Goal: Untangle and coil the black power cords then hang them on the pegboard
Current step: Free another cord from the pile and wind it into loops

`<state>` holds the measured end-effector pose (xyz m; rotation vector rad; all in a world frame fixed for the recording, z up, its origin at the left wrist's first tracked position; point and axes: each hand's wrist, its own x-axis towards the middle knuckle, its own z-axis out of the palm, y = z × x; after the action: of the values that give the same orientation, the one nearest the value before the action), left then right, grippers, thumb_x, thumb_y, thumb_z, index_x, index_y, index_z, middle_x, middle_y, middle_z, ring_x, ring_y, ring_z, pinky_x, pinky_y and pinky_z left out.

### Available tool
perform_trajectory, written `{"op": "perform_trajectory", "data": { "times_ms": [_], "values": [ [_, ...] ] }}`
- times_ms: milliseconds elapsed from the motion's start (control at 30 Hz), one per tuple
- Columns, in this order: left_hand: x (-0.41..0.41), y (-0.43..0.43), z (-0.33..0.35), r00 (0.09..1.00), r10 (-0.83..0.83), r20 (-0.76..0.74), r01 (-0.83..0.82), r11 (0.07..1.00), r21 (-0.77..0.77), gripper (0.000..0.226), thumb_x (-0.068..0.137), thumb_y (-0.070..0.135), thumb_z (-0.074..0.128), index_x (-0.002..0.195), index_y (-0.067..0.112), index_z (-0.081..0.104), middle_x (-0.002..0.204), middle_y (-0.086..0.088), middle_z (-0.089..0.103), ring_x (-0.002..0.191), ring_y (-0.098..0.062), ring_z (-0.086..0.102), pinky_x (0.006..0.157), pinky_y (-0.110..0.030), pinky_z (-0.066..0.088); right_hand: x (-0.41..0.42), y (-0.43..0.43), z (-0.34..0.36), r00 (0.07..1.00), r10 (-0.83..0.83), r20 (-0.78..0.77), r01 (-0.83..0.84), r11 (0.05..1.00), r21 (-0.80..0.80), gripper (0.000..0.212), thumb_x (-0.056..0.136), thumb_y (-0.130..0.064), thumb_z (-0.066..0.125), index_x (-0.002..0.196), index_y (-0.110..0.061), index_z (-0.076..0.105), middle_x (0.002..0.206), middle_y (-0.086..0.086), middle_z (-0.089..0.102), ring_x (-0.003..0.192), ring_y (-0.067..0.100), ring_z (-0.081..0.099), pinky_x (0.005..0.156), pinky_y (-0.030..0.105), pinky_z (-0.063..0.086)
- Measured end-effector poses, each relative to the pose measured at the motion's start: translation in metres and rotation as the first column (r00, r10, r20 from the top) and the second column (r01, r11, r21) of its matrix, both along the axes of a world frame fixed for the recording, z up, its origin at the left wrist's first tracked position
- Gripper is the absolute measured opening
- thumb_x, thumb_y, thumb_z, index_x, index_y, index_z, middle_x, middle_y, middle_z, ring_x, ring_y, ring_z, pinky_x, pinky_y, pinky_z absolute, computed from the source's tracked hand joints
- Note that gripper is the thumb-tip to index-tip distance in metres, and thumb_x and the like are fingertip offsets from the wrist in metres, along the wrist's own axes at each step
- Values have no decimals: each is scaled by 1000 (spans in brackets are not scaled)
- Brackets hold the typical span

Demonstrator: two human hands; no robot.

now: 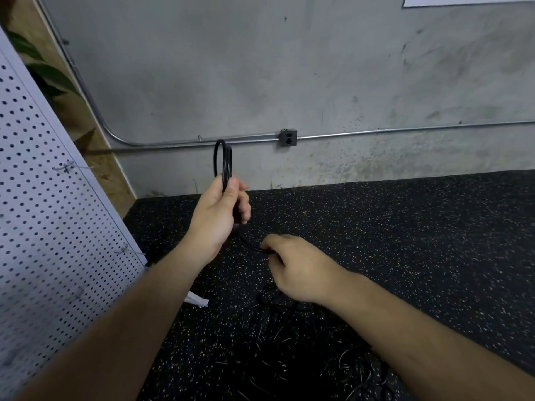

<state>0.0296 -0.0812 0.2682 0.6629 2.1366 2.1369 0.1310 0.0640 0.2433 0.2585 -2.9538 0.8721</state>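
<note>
Coiling a thin black power cord [223, 159] above a black speckled rubber floor [405, 241], beside a white perforated metal pegboard [43, 204] at the left. Holds the gathered loops upright in the left hand [218, 211], thumb and curled fingers clamped round their lower end, apparently to keep the turns stacked and off the floor. Pinches the slack strand low with the right hand [298, 269], knuckles up, fingers curled round it, likely feeding the next turn. Extends both forearms forward, left raised, right lower. Shows a tangle of further black cords [289, 351] lying under the right wrist, nothing yet on the pegboard's wire hooks [65, 168].
</note>
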Motion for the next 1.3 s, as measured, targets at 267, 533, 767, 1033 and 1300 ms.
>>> {"op": "perform_trajectory", "data": {
  "times_ms": [267,533,767,1033,1300],
  "values": [
    [16,7,-7,991,-123,54,135,913,-385,25,109,30,40,95,15,54,60,0,60,48,-15,57,48,-29,48,10,22,32,978,-36,-205,10,992,-126,16,94,-21,71,110,-25,69,98,-10,71,86,5,65,80,25,53],
    [15,6,7,994,-31,105,50,980,-190,29,110,26,41,90,10,53,52,-3,52,38,-17,42,42,-24,35,13,39,19,983,-57,177,149,812,-565,25,98,-39,61,92,-15,56,73,-4,64,66,18,72,66,34,52],
    [-3,-4,10,976,110,190,-123,991,56,30,111,25,39,87,11,51,52,2,34,43,-13,33,37,-25,34,21,37,-29,940,207,270,49,702,-710,33,106,-35,45,103,-4,55,97,3,70,110,20,70,108,46,49],
    [8,-11,6,962,-113,250,137,987,-81,26,109,22,41,93,9,56,72,-16,65,48,-25,55,52,-32,40,5,45,0,978,-201,-53,116,738,-665,28,108,-30,43,115,-28,70,55,-16,45,49,2,39,49,20,33],
    [28,7,1,864,-350,363,367,930,22,35,105,37,43,92,6,54,57,-3,37,46,-18,33,53,-33,35,-5,45,13,910,-286,-300,182,926,-331,23,102,-37,57,102,-20,72,66,-7,62,57,7,53,55,25,40]
  ]
}}
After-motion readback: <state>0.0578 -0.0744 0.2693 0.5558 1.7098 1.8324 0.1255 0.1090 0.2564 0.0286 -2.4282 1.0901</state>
